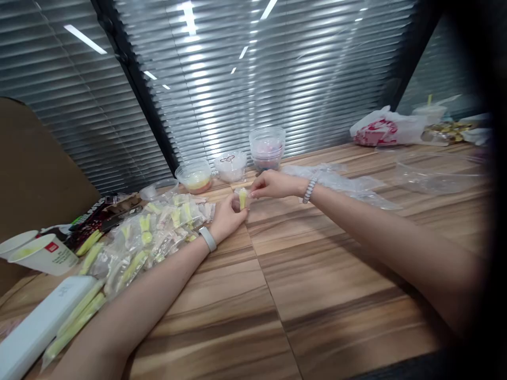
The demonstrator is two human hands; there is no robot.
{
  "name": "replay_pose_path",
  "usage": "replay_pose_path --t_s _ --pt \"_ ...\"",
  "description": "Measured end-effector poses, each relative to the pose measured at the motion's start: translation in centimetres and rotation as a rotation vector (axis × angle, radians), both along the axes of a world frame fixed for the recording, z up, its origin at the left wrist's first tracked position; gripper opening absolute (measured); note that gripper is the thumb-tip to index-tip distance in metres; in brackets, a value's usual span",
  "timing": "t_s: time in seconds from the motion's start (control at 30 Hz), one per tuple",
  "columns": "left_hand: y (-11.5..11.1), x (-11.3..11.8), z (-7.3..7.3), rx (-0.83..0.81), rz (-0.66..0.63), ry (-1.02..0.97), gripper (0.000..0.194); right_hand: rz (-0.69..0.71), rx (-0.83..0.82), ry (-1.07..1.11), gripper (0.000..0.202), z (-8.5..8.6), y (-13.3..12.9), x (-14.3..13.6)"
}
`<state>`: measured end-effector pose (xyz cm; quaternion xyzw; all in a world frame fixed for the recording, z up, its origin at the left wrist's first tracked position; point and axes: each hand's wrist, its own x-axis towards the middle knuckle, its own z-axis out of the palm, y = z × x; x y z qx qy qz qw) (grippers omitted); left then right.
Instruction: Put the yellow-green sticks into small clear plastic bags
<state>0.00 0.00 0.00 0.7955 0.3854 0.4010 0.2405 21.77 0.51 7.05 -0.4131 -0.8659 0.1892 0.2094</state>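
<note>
At the far left of the table we see a white box and two paper cups, then a heap of clear packets with yellow pieces spreading toward the middle. Behind the heap stand three lidded plastic tubs, the rightmost a stack. Our left hand rests just right of the heap, fingers curled shut around a small yellow piece in clear wrap, holding it upright above the wood. Our right hand meets it from the other side, thumb and forefinger pinched on the top edge of that wrap. Further right lie loose clear film, an empty clear tray and a white bag with red print.

We judge the chief risk to be the wrap tearing unevenly or slipping from the pinch, since the film looks thin and slick; the piece could then drop into the heap and be lost among its likes. A sharp pull might also nudge the tubs nearby.
</note>
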Motion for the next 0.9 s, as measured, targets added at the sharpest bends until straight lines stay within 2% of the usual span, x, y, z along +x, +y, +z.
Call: replay_pose_path --t_s 0.13,0.27,0.43,0.57,0.73,0.9 --pt "0.2 -0.1 -0.2 0.006 -0.023 0.001 0.022 0.03 -0.024 -0.06 0.038 -0.4 0.3 0.2" --pt "-0.2 0.0 0.0 0.005 0.005 0.017 0.025 -0.007 0.016 -0.076 0.038 -0.7 0.6 0.2" --pt "-0.8 0.1 0.3 0.042 0.052 0.082 0.028 0.021 0.083 -0.102 0.032 -0.4 0.3 0.1" --pt "-0.8 0.1 0.1 0.048 0.053 0.117 0.035 0.006 0.12 -0.163 0.038 0.0 0.1 0.2" --pt "-0.6 0.1 -0.2 0.036 0.055 0.139 0.03 -0.019 0.118 -0.16 0.039 -0.1 -0.1 0.3" --pt "-0.7 0.1 -0.3 0.03 0.07 0.145 0.032 0.036 0.119 -0.158 0.04 -0.3 -0.1 0.4"
